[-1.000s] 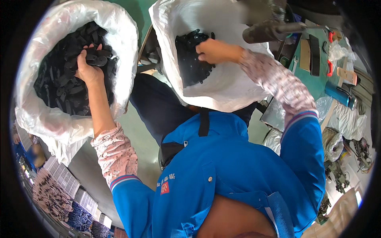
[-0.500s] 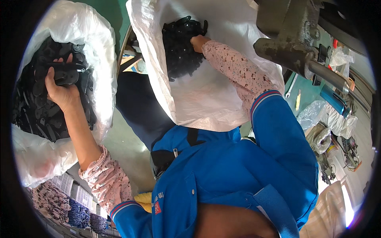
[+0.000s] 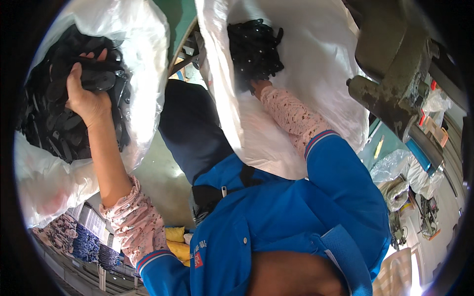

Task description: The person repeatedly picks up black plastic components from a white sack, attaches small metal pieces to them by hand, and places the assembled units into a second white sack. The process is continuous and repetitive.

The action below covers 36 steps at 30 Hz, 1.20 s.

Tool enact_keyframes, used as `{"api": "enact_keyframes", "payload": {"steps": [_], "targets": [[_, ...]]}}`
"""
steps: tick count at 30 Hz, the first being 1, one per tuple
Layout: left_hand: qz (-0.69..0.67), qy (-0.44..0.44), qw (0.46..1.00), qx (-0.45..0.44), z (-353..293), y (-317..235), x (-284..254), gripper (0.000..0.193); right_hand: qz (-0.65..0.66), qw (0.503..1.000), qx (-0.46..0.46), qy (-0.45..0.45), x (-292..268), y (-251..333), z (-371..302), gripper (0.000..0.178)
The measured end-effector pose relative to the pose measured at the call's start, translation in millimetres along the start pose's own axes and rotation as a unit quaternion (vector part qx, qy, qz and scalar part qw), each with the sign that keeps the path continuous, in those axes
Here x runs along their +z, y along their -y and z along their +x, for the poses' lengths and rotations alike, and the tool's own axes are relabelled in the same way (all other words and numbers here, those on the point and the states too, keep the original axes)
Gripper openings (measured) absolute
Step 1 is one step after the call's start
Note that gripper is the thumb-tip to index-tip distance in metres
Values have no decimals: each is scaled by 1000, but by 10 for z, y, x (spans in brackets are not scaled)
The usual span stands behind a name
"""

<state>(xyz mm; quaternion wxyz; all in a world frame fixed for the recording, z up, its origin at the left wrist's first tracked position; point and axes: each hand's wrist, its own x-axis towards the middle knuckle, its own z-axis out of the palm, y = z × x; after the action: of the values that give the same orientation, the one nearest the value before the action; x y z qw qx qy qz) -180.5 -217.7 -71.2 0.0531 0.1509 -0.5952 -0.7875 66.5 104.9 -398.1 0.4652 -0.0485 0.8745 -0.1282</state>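
Observation:
My left hand [image 3: 90,101] is inside the plastic-lined bag on the left, closed around several flat, round-ended black pieces [image 3: 98,79]. Its thumb lies on the near side, and fingertips show past the far side. Beneath it spreads a heap of similar loose black pieces [image 3: 59,130]. In the white woven bag [image 3: 316,64] at the centre, my right hand [image 3: 261,88] touches the near edge of a smaller pile of black pieces [image 3: 254,52], some with small shiny dots. Its fingers are mostly hidden against that pile.
A heavy metal machine part [image 3: 390,74] juts in at the upper right, close to the white bag. Behind it, a green tabletop holds a blue bottle [image 3: 419,155] and clear plastic wrap [image 3: 390,167]. Folds of the left bag's white plastic liner [image 3: 148,74] surround the heap.
My right hand has moved nearer to me, from the pile's right side to its near edge. The whole view has shifted. My left hand keeps its hold on the black pieces.

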Motion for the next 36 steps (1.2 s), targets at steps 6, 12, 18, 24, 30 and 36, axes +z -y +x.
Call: {"api": "enact_keyframes", "payload": {"steps": [6, 12, 18, 24, 30, 36], "targets": [[32, -7, 997, 72, -165, 22, 278, 26, -249, 943, -218, 24, -289, -50, -152, 30], [-19, 57, 990, 129, -153, 47, 358, 38, -133, 953, -238, -130, -898, 134, -61, 19], [-80, 60, 991, 93, -27, 73, 344, 27, -26, 919, -218, -328, -1999, 302, -525, 14], [-267, 55, 961, -36, 56, -209, 239, 20, 188, 866, -220, -408, -2768, 352, -1538, 22], [-371, 47, 922, -98, -320, -470, 222, 20, 470, 738, -288, -390, -2699, 598, -2524, 18], [-166, 295, 939, -62, -1559, -260, 872, 60, 506, 688, -342, -393, -2677, 760, -3072, 21]]}}
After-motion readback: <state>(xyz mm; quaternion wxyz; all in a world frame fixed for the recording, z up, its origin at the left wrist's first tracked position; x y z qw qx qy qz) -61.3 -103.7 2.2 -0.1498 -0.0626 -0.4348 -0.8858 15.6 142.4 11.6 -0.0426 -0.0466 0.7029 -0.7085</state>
